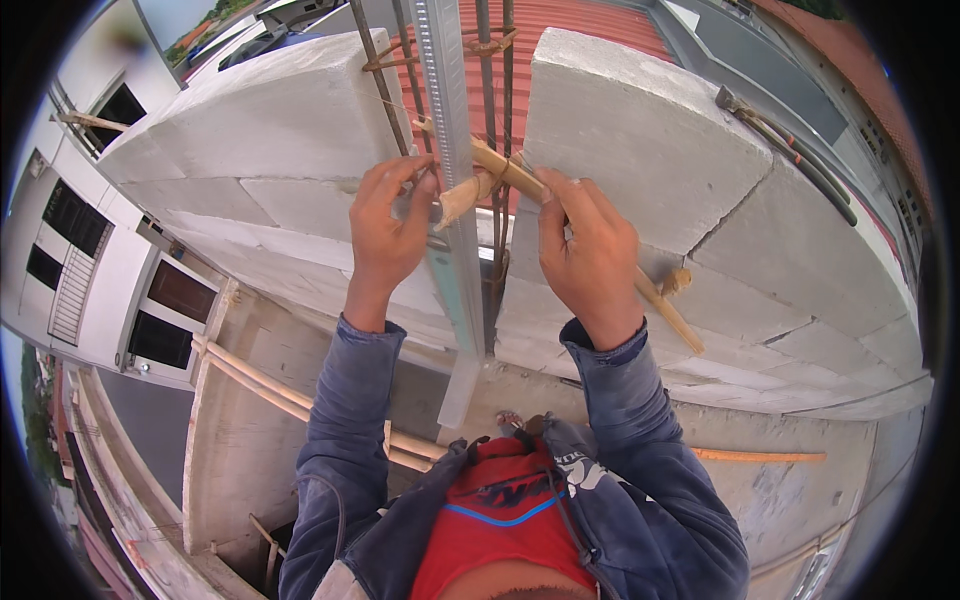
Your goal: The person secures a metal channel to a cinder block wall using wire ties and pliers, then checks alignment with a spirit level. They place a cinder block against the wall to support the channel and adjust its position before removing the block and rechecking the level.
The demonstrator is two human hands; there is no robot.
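Note:
A long silver metal profile (447,90) with a perforated edge stands upright in the gap between two block walls, beside several rusty steel bars (487,75). At its left edge is my left hand (390,220), thumb and fingers pinched together; what they hold, if anything, I cannot make out. My right hand (592,240) closes its thumb and fingers on a bamboo stick (512,176), which slants from the profile down to the right under the hand. A short split bamboo piece (462,198) crosses the front of the profile, touching the stick.
Pale block walls rise on the left (250,110) and right (640,130). A hammer (770,125) lies on the right wall's top beside a dark bar-like tool. Red roofing (580,25) shows beyond the gap. Long wooden poles (260,385) lie lower left, above a drop.

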